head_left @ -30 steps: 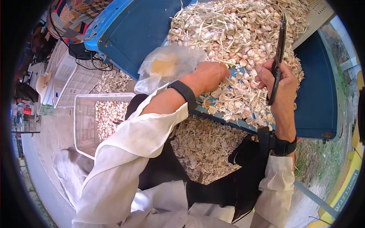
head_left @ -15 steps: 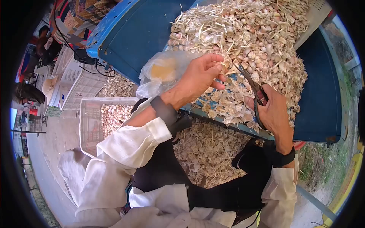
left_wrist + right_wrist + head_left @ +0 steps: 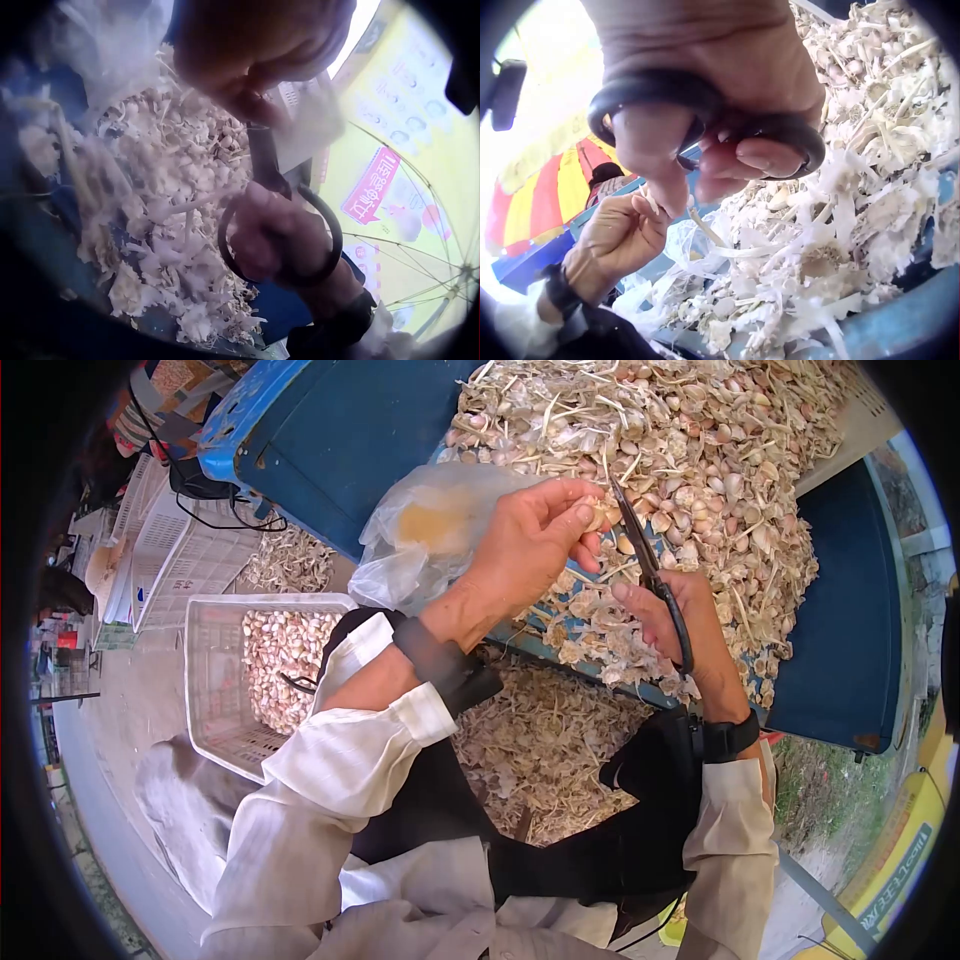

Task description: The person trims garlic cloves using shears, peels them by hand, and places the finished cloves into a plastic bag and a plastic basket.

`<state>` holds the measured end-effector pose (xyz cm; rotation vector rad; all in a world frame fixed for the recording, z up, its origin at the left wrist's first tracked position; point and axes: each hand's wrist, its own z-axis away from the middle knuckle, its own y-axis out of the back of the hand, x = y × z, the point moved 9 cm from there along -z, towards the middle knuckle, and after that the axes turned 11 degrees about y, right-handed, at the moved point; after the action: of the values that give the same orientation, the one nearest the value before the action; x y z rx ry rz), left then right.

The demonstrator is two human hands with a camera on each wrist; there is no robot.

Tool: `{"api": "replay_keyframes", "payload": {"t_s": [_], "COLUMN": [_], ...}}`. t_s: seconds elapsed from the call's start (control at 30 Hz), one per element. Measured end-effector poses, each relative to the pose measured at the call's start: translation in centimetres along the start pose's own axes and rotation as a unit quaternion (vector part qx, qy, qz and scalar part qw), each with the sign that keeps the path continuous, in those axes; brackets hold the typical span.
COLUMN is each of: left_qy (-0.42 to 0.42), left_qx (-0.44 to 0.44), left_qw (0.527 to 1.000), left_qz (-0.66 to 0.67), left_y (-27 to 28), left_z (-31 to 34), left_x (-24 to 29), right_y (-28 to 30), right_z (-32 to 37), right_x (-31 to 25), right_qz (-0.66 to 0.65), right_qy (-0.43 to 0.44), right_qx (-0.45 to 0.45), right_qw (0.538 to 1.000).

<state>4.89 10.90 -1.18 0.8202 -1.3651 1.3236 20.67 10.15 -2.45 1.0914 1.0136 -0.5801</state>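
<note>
My left hand (image 3: 530,545) pinches a small pale garlic clove (image 3: 597,518) between thumb and fingertips, over the near part of the garlic heap (image 3: 720,500). My right hand (image 3: 700,625) grips a pair of black scissors (image 3: 640,540), with thumb and fingers through the handle loops (image 3: 656,86). The blades point up and away, their tips right beside the left fingertips. In the left wrist view the right hand and scissor loops stand in front of loose skins and stems. Most of the held clove is hidden by the fingers.
The heap of cloves, dry skins and stems lies on a blue table (image 3: 340,460). A clear plastic bag (image 3: 385,575) with something yellow sits left of it. At lower left stands a white basket (image 3: 215,730) of cloves (image 3: 280,680). Peelings (image 3: 550,760) cover the ground between the legs.
My left hand has lifted from the heap with the garlic clove between its fingertips. The scissors have swung from upright at the right over toward the left hand.
</note>
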Motion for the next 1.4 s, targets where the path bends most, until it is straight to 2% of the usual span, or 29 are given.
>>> {"api": "replay_keyframes", "payload": {"t_s": [0.07,0.13,0.17,0.23,0.33,0.47,0.57,0.67,0.7,0.8,0.83,0.93,0.97,1.07,1.1,1.2,1.23,1.33,1.37,1.4], "left_qy": [-0.009,-0.004,0.0,0.055,0.15,0.219,0.203,0.208,0.207,0.203,0.192,0.11,0.074,0.037,0.042,0.054,0.057,0.074,0.083,0.078], "left_qx": [-0.011,-0.034,-0.04,-0.028,-0.019,-0.034,0.072,0.095,0.092,0.092,0.096,0.114,0.12,0.034,0.04,0.059,0.06,0.059,0.058,0.058], "left_qw": [0.999,0.996,0.99,0.978,0.958,0.936,0.959,0.965,0.966,0.97,0.973,0.987,0.99,0.998,0.996,0.989,0.987,0.987,0.988,0.99], "left_qz": [0.038,0.086,0.136,0.2,0.242,0.275,0.184,0.128,0.12,0.097,0.087,0.035,0.014,0.037,0.061,0.121,0.139,0.13,0.115,0.105], "left_y": [0.2,-0.2,-0.4,0.1,0.3,-1.0,-0.9,-0.9,-0.9,-0.8,-0.5,-0.6,-0.8,-2.7,-2.3,-0.6,-0.3,0.6,0.6,0.6], "left_z": [0.0,0.5,0.7,0.7,0.9,0.3,-0.5,-0.7,-0.7,-0.5,-0.9,-1.8,-1.9,-1.9,-1.9,-1.8,-1.7,-1.3,-1.2,-1.1], "left_x": [0.4,0.3,0.2,-1.5,-4.1,-6.0,-7.0,-7.6,-7.3,-7.2,-6.9,-5.9,-5.5,-3.7,-3.9,-4.0,-3.9,-3.9,-3.9,-3.7], "right_y": [0.8,2.1,2.4,2.8,1.9,2.8,3.5,3.5,2.5,1.5,1.8,3.0,2.6,2.3,2.4,4.4,4.7,3.3,3.1,3.1], "right_z": [-1.7,-3.8,-4.9,-6.4,-7.2,-6.7,-6.4,-7.4,-8.0,-8.2,-8.1,-7.7,-7.1,-5.7,-5.1,-3.4,-2.9,-1.1,-0.6,-0.6], "right_x": [-0.4,-0.9,-0.9,-0.9,1.2,1.9,1.9,1.8,1.4,1.5,1.4,2.2,1.3,-0.6,-1.4,-1.8,-2.2,-1.8,-1.9,-1.9], "right_qz": [-0.036,0.001,0.094,0.277,0.356,0.289,0.12,0.215,0.241,0.3,0.281,0.048,-0.092,-0.224,-0.239,0.005,0.177,0.313,0.316,0.326], "right_qy": [-0.017,0.045,0.092,0.182,0.148,0.132,0.093,0.135,0.176,0.196,0.194,0.088,0.083,0.098,0.095,0.08,0.116,0.123,0.16,0.144], "right_qx": [0.014,0.112,0.121,0.141,0.139,0.177,0.165,0.16,0.144,0.133,0.147,0.14,0.127,0.125,0.143,0.113,0.101,0.046,0.065,0.063], "right_qw": [0.999,0.993,0.984,0.933,0.912,0.932,0.974,0.954,0.944,0.924,0.928,0.985,0.984,0.961,0.956,0.99,0.972,0.941,0.933,0.932]}}
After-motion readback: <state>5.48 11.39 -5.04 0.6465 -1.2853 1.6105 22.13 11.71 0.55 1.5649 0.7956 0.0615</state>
